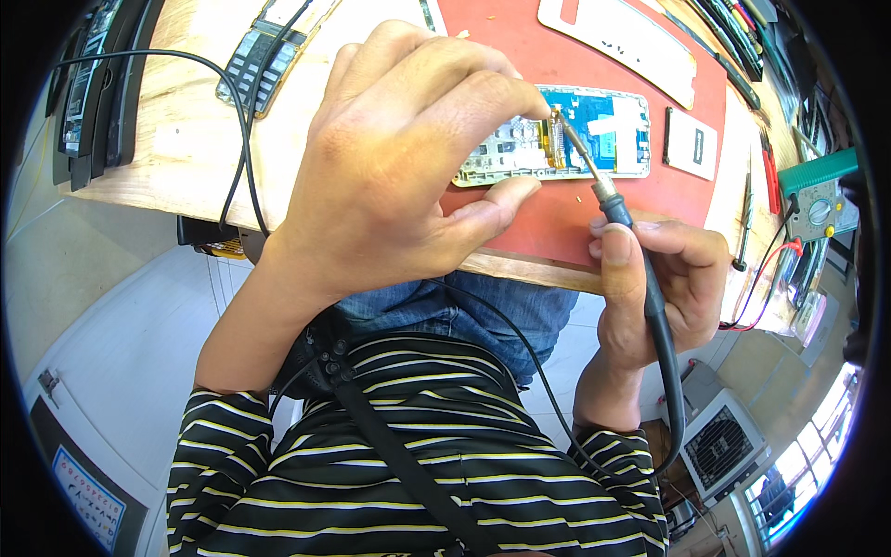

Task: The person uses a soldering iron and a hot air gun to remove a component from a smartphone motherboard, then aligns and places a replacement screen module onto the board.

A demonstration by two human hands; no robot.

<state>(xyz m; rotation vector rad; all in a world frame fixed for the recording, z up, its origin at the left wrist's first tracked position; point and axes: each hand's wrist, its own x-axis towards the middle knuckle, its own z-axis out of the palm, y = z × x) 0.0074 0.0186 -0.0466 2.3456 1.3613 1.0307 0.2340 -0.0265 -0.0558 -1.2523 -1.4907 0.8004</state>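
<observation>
An opened phone (608, 116) lies on a red mat, its blue circuit board and pale frame showing. My left hand (390, 158) reaches over its left part, thumb along the near edge and index fingertip at the far side, gripping it. Much of the phone's left end is hidden beneath this hand. Between finger and thumb, a narrow orange strip (556, 144) crosses the board. Pinched like a pen in my right hand (664, 278) is a soldering iron (611, 204). Its tip meets the board at the strip's upper end, close to my left index finger; exact contact is unclear.
On the red mat (548, 223) sit a white panel (631, 46) and a pale rectangular battery (690, 144). A multimeter (817, 212) with leads and several tools line the right side. Another phone part (255, 70) and a black cable (186, 53) lie at the left.
</observation>
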